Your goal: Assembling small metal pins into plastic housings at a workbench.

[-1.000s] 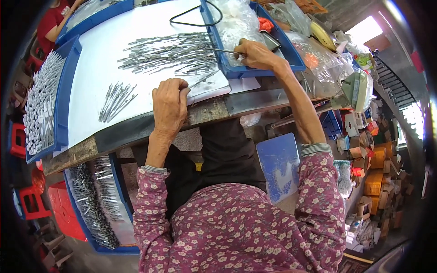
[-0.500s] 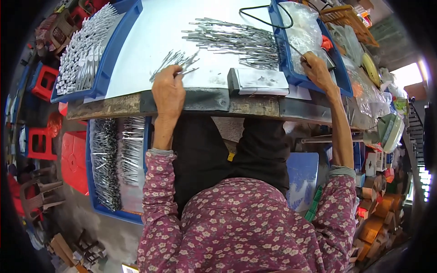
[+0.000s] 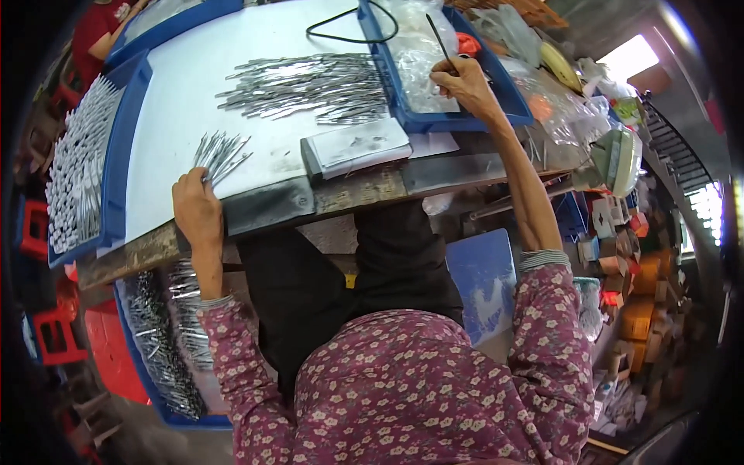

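At the near left of the table, my left hand (image 3: 197, 205) is closed around the near end of a small bunch of thin metal rods (image 3: 222, 153). The rods fan out beyond the fingers over the white sheet. Pinched in my right hand (image 3: 466, 84) is a thin dark stick (image 3: 439, 40), which points up above a blue tray (image 3: 434, 122) with clear plastic bags (image 3: 415, 66) in it. Between my hands, farther back, lies a wide pile of thin metal rods (image 3: 310, 87). In front of that pile is a block with smudged white paper (image 3: 360, 146) on top.
A blue tray of white-ended rods (image 3: 81, 170) stands at the table's left. Below it sits another tray of metal rods (image 3: 159, 341). A black cord loop (image 3: 341, 15) lies at the back. Plastic bags (image 3: 554, 116) crowd the right side. Another person's red sleeve (image 3: 93, 35) shows far left.
The view has turned, shifting the table leftward. My right hand has lifted the stick to point upward. My left hand still grips the bunch, now closer to the table's front edge.
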Motion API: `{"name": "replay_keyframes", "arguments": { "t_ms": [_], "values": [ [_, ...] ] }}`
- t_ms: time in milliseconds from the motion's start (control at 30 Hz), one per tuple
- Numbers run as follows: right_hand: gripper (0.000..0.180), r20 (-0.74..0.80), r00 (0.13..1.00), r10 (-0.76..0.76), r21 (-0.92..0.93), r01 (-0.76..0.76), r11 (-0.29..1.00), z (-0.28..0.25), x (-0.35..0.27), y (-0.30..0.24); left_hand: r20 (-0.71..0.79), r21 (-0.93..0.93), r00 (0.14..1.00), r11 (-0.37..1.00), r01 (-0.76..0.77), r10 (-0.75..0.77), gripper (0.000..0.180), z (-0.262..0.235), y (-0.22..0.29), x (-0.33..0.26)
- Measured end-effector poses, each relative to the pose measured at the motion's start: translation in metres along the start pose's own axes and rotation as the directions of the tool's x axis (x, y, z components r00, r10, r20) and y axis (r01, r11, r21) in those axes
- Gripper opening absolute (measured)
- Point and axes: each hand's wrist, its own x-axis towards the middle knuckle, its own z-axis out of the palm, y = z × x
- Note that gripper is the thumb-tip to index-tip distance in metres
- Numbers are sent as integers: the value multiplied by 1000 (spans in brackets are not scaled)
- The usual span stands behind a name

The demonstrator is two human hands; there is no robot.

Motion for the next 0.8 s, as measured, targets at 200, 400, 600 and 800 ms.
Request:
{"name": "replay_keyframes", "arguments": {
  "t_ms": [200,400,600,800],
  "values": [
    [14,-76,995,61,114,-52,992,-6,-6,-4,-29,30,998,999,-46,46,17,4,3,1],
    [15,-97,995,34,119,-23,993,-7,-8,1,-55,-117,991,985,-127,121,17,9,32,4],
    [15,-122,993,7,65,1,998,-8,-10,6,29,-412,991,905,-104,128,13,23,63,9],
    [15,-130,991,12,9,-10,1000,-12,-13,10,143,-517,979,854,-50,144,11,32,83,22]
  ]
}}
